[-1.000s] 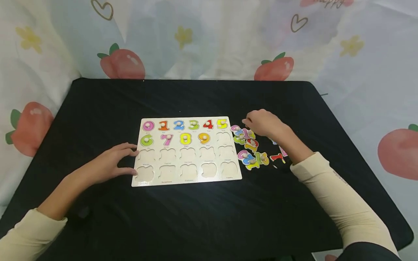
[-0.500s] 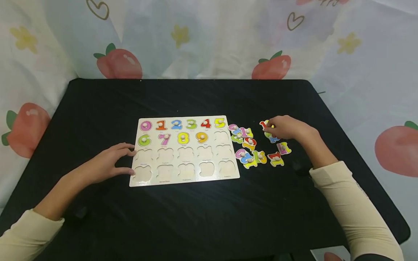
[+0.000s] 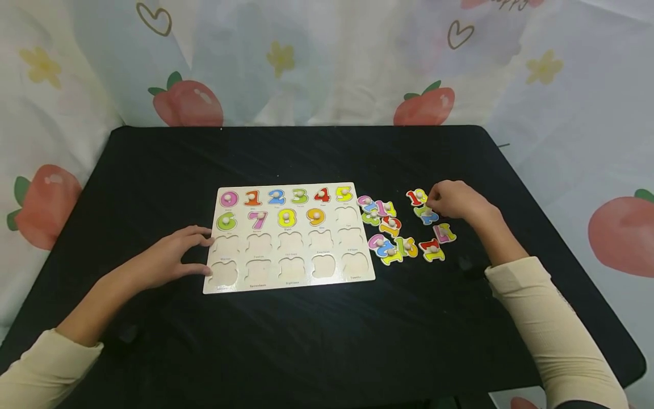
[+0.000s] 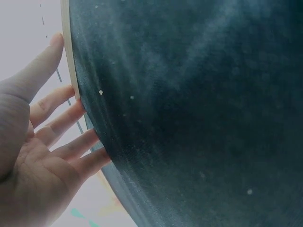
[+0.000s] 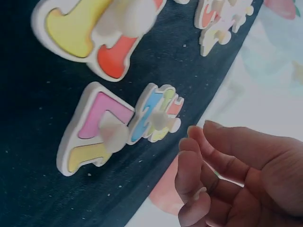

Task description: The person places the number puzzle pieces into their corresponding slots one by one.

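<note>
A wooden number puzzle board [image 3: 276,233] lies in the middle of the table, with 0 to 9 in its upper two rows and bare recesses below. My left hand [image 3: 176,250] touches its left edge with thumb and fingertips; in the left wrist view the fingers [image 4: 61,120] are extended. My right hand [image 3: 460,200] hovers beside a red-and-yellow number piece [image 3: 416,196] and a blue-and-green one [image 3: 426,215]. In the right wrist view its fingers are loosely bent, thumb tip close to the index, with nothing visible between them. Nearby lie a pink-and-yellow piece [image 5: 97,125] and a red-and-yellow 11 [image 5: 71,30].
Two overlapping clusters of knobbed number pieces, an upper [image 3: 380,209] and a lower [image 3: 392,250], lie along the board's right side. The black-covered table [image 3: 306,341] extends around them. A fruit-patterned curtain [image 3: 327,68] hangs behind it.
My right hand has moved right from above the upper cluster, then slightly further right, uncovering the red-and-yellow piece and the blue-and-green one. My left hand stays at the board's edge.
</note>
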{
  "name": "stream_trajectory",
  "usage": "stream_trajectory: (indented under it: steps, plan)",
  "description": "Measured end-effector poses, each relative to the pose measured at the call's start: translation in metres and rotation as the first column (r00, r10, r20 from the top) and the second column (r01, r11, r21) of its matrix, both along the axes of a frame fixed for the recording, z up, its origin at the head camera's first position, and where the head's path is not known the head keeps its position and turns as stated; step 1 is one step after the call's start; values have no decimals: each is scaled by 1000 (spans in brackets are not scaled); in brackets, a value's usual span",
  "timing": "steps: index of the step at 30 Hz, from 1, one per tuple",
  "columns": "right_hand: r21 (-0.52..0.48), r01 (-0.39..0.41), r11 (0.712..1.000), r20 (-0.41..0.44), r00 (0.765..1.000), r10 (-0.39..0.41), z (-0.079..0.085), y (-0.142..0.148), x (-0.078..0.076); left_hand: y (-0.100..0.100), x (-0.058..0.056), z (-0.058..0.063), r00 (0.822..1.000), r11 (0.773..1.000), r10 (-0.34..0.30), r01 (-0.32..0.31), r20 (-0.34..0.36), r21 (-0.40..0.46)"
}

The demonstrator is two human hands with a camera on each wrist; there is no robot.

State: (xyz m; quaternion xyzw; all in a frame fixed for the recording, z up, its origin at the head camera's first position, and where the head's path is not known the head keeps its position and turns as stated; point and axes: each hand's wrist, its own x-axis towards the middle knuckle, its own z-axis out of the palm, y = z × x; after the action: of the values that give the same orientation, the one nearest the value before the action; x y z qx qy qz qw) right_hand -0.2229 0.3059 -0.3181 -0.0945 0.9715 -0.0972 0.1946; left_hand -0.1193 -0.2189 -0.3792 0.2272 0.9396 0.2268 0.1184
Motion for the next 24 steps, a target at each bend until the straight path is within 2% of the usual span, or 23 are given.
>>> stream_trajectory:
  steps: [6,10,14,19,24]
  plan:
    - [-55,-37,998,-137,990,29,-15,0,-6,0,2,1,1000,1000,9,-9,7,-2]
    - [-136,-145,980,-183,976,119,-27,-10,-8,1,2,2,1000,1000,8,-8,7,-10]
    - [-170,-234,957,-235,953,192,-31,-36,-10,0,0,3,1000,1000,12,-12,14,-16]
    - [-153,-237,959,-215,956,202,-32,-66,-15,0,0,3,1000,1000,18,-18,26,-10]
    - [-117,-226,967,-164,965,206,-38,-80,-20,2,1,3,1000,1000,13,-13,28,-7]
